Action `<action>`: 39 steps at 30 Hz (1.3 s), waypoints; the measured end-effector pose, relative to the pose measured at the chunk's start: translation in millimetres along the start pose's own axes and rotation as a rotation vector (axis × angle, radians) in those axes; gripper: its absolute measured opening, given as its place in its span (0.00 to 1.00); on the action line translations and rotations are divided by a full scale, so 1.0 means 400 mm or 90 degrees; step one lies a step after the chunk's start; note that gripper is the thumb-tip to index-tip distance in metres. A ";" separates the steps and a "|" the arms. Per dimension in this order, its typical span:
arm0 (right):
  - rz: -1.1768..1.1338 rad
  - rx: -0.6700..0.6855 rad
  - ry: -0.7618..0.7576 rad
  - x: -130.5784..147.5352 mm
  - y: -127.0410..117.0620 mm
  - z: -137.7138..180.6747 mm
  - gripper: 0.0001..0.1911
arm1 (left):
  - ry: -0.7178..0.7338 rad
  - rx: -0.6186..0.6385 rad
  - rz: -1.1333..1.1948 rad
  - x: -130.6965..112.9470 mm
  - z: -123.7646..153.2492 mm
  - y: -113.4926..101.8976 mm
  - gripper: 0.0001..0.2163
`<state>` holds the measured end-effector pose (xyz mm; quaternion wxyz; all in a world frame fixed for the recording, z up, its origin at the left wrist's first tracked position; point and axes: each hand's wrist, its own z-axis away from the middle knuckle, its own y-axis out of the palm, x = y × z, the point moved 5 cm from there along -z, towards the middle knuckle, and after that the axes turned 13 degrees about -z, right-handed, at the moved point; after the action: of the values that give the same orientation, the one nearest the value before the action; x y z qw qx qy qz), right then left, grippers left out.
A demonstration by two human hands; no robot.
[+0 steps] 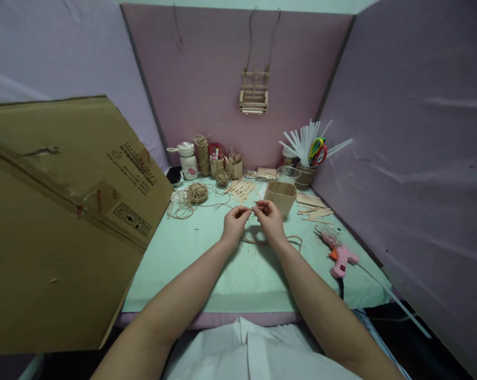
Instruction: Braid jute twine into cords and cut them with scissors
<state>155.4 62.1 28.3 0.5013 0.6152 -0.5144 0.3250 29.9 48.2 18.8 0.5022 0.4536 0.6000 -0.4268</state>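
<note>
My left hand [235,221] and my right hand [269,217] meet over the middle of the table, fingertips almost touching. Both are pinched on a thin length of twine; a loop shows just above the fingers. More twine [296,240] lies in a curve on the cloth under and beside my right wrist. Just behind my right hand stands a container made of craft sticks [281,197]. Further left sits a ball of twine [198,193] with loose strands, one running toward my left hand.
A pink glue gun [343,259] lies at the right, its cord over the front edge. Loose craft sticks [240,189] are spread at the back. A cardboard box [64,227] blocks the left side. A cup with scissors [306,175] and a white bottle [188,162] stand by the wall.
</note>
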 end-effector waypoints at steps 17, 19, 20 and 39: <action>0.127 0.038 -0.072 0.020 0.009 0.004 0.07 | -0.066 0.057 0.114 0.031 -0.010 0.011 0.12; 0.154 0.039 -0.088 0.024 0.012 0.008 0.08 | -0.045 0.044 0.091 0.032 -0.014 0.007 0.12; 0.160 0.037 -0.091 0.027 0.012 0.010 0.09 | -0.034 0.038 0.080 0.031 -0.015 0.005 0.11; 0.165 0.044 -0.118 0.038 0.023 0.026 0.06 | -0.150 0.082 0.192 0.024 -0.002 0.017 0.06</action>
<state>149.5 48.0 41.9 0.3842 0.5881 -0.6217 0.3466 35.6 51.5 9.1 0.5969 0.5163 0.4336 -0.4348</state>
